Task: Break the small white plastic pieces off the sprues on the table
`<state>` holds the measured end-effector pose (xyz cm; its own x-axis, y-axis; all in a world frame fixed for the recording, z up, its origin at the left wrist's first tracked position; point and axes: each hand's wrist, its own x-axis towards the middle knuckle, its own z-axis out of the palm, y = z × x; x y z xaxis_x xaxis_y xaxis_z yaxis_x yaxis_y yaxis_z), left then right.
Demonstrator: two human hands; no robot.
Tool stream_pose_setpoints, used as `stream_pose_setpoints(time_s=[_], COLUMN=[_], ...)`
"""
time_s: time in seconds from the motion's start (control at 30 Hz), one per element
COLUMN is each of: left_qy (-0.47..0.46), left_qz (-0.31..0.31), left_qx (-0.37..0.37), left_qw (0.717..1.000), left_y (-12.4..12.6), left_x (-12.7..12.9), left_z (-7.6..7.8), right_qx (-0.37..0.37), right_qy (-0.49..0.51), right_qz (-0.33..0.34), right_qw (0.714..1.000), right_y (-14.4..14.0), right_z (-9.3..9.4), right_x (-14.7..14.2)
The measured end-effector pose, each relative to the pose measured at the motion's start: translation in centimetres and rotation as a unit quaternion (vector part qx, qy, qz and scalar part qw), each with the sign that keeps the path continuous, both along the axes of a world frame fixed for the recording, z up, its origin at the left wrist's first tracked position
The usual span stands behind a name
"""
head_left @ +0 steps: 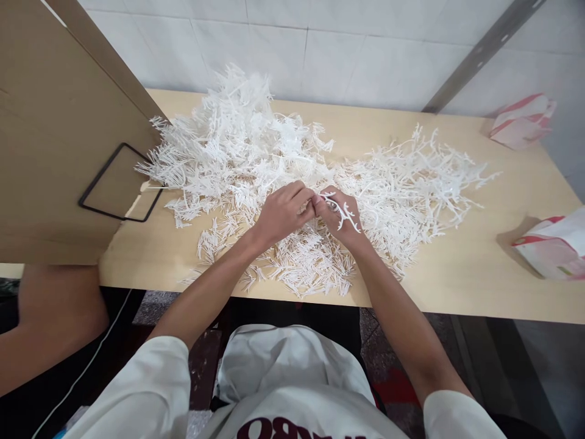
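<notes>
My left hand (286,210) and my right hand (339,210) meet over the middle of the table, fingertips pinched together. A white branching plastic sprig (345,213) lies across the back of my right hand, its stem running to the pinched fingers. What my left fingers pinch is too hidden to make out. Behind my left hand rises a tall heap of white plastic sprigs (233,140). A second heap of white branched stems (411,189) spreads to the right. Short white pieces (315,265) lie scattered under and in front of my hands.
A cardboard panel (59,134) with a black wire frame (121,183) stands at the left. Two red-and-white paper packets (523,122) rest on the right of the wooden table (479,262). A tiled wall (338,55) closes the back. Another person's arm (59,323) shows at lower left.
</notes>
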<state>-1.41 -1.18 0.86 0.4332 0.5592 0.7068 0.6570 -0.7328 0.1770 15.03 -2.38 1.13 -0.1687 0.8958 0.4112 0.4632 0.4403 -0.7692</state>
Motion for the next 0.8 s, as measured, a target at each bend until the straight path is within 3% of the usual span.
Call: stream_pose_setpoints(time_s=[0.2, 0.3, 0.43, 0.53, 0.63, 0.8], left_qy=[0.046, 0.066, 0.017, -0.068, -0.095, -0.126], left_qz=[0.031, 0.025, 0.053, 0.081, 0.024, -0.084], left_qx=[0.039, 0.014, -0.065, -0.122, -0.146, -0.215], left_qw=[0.998, 0.997, 0.996, 0.987, 0.984, 0.965], left_y=[-0.2, -0.5, -0.2, 0.4, 0.7, 0.2], left_x=[0.5, 0.6, 0.2, -0.5, -0.9, -0.2], left_z=[-0.6, -0.7, -0.9, -0.5, 0.2, 0.6], right_qx=[0.221, 0.246, 0.22, 0.149, 0.05, -0.03], right_qy=[-0.131, -0.163, -0.155, -0.076, 0.036, 0.144], right_qz=[-0.039, -0.05, -0.056, -0.102, -0.121, -0.109], right_qw=[0.966, 0.954, 0.961, 0.981, 0.991, 0.983], right_y=[0.4, 0.4, 0.3, 0.1, -0.1, -0.1], right_z=[-0.9, -1.0, -0.9, -0.4, 0.4, 0.4], right_x=[0.5, 0.9, 1.1, 0.7, 0.2, -0.5])
